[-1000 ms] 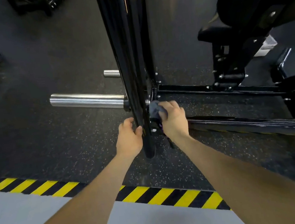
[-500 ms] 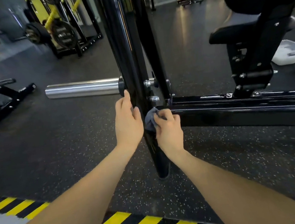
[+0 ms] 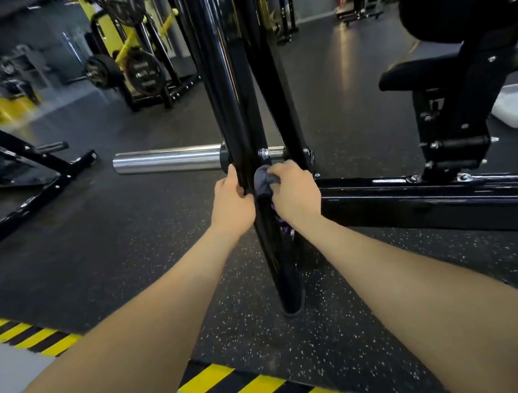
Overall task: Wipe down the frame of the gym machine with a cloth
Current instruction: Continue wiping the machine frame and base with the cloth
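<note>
A grey cloth [image 3: 265,183] is bunched up and squeezed in the right hand [image 3: 296,192], and it is pressed on the black post [image 3: 242,117] of the gym machine. The post is held from the other side by the left hand [image 3: 231,203], fingers curled around it. A shiny bar [image 3: 166,160] is seen behind.

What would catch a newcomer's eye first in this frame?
Dead centre, two bare hands meet on a glossy black upright post: the right hand presses a dark grey cloth against it, and the left hand steadies it. Behind them a chrome bar juts left, and yellow-black hazard tape crosses the near floor.
</note>
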`<state>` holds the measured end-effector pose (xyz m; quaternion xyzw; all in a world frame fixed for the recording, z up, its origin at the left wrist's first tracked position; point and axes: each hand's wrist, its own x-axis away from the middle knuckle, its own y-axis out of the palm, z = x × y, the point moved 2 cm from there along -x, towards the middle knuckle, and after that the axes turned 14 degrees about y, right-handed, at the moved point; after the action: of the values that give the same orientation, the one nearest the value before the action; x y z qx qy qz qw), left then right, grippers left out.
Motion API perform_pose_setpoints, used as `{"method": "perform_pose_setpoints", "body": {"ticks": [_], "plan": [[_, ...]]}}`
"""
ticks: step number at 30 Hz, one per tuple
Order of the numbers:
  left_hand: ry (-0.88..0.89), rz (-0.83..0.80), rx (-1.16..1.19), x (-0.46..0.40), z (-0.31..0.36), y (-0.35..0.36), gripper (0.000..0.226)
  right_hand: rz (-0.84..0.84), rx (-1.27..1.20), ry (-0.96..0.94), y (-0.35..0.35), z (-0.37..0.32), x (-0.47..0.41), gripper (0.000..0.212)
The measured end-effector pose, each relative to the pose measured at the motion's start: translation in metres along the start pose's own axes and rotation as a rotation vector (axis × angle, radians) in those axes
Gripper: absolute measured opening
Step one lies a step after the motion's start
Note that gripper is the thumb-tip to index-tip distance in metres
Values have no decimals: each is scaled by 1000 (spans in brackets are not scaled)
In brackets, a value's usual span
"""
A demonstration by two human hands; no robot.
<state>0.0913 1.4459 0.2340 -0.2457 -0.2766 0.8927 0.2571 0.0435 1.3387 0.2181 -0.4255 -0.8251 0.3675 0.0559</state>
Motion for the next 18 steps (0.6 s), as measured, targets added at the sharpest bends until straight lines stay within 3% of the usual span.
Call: {"method": "perform_pose_setpoints", "body": {"ticks": [5,11,18], "plan": [[-29,16,1,-1,10,-1,70,29,49,-96,-21,-24,-19,45],[48,148,46,10,-5,17,75,145,-10,-100,13,-1,6,39],[32,165,60,24,-25,36,72,-15,60,-4,49,45,32,32]]}}
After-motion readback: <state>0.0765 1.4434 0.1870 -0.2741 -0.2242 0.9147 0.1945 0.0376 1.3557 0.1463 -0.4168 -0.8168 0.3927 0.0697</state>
